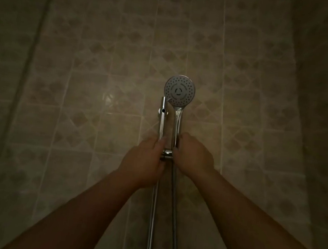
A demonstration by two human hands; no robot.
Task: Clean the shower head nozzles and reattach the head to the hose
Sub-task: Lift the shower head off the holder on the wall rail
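Observation:
A chrome shower head (179,90) with a round grey nozzle face stands upright in the holder (167,153) on the vertical chrome rail (162,122). Its handle runs down into the holder, and the grey hose (174,208) hangs below it. My left hand (144,161) grips the rail and the holder from the left. My right hand (193,155) grips the lower end of the shower head's handle from the right. The joint between handle and hose is hidden by my fingers.
A beige tiled wall (103,75) with diamond patterns fills the view behind the rail. A dark corner edge (36,46) runs down the left side. The room is dim.

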